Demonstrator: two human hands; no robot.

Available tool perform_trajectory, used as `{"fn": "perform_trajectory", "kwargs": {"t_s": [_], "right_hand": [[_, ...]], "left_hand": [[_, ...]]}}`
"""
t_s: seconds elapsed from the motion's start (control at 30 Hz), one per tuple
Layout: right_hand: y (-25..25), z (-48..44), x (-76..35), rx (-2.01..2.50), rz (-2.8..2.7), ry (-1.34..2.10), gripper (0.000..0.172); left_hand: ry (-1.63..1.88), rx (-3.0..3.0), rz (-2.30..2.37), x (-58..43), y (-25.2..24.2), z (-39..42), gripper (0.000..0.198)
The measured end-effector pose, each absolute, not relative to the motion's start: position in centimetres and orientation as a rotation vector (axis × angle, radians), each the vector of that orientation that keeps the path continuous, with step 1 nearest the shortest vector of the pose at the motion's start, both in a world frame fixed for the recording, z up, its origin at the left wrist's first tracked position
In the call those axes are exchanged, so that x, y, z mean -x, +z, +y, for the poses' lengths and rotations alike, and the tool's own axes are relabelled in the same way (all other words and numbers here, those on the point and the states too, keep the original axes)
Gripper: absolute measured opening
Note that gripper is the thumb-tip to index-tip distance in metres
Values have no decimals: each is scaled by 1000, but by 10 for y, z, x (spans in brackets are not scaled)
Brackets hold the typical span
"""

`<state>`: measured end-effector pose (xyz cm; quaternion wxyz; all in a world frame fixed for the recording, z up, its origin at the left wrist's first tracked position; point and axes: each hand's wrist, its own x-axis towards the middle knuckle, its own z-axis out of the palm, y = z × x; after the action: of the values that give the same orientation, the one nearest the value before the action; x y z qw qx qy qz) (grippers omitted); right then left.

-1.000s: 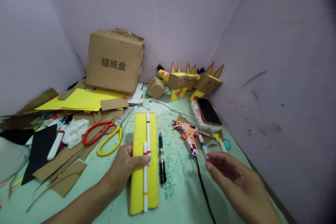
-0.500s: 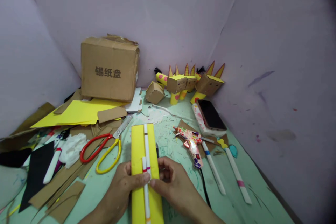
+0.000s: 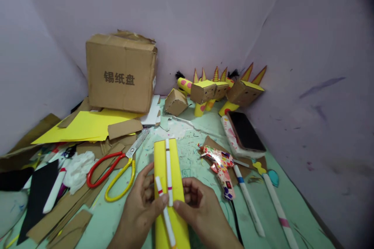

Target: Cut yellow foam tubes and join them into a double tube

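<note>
A long yellow paper-covered piece [image 3: 179, 186] lies lengthwise in front of me, between my hands. Two white marker pens rest on its face. The farther marker [image 3: 168, 163] runs nearly straight along it, with a brown and a purple band. The nearer marker [image 3: 168, 225], red-banded, slants across the lower half. My left hand [image 3: 143, 206] is closed at the left edge, its thumb pressing on the slanted marker. My right hand [image 3: 200, 208] is closed round the right edge, thumb on the yellow face near the farther marker's lower end. The curled fingertips are partly hidden.
Scissors [image 3: 118, 171] with red and yellow handles and cardboard scraps [image 3: 71, 227] lie left. A glue gun [image 3: 220, 163], a phone [image 3: 247, 130] and more markers [image 3: 248, 200] are right. A cardboard box [image 3: 121, 74] and giraffe-like figures [image 3: 204, 91] stand behind.
The nearer marker has swung from roughly parallel to slanted, and its upper end has tipped left, away from the farther marker. The whole scene has shifted slightly as the camera moved.
</note>
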<state>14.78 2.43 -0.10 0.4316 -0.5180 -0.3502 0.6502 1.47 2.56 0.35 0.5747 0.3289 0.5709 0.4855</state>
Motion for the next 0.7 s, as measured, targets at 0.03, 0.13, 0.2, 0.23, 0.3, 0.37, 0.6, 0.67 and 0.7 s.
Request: {"fn": "perform_trajectory", "kwargs": {"t_s": [0.03,0.13,0.2,0.23,0.3,0.37,0.6,0.67,0.7], "right_hand": [[-2,24,-148,1301,-858,1617,22],[-7,25,-147,1335,-856,1579,23],[-11,24,-146,1363,-887,1524,23],[-12,24,-146,1379,-908,1493,23],[-12,23,-146,1419,-944,1452,23],[-11,23,-147,1435,-970,1443,24],[-9,26,-154,1342,-907,1543,22],[-9,28,-160,1326,-846,1564,23],[-9,30,-163,1323,-810,1564,23]], "left_hand": [[1108,-740,1343,-15,3,26,75],[976,-648,1376,-13,3,31,66],[913,-605,1376,-10,2,36,67],[902,-590,1363,-9,2,39,67],[910,-551,1322,-6,2,44,61],[946,-510,1281,-3,1,48,50],[951,-724,1325,-4,-5,54,41],[959,-747,1386,-3,-4,58,41],[954,-754,1427,-2,-1,62,41]]}}
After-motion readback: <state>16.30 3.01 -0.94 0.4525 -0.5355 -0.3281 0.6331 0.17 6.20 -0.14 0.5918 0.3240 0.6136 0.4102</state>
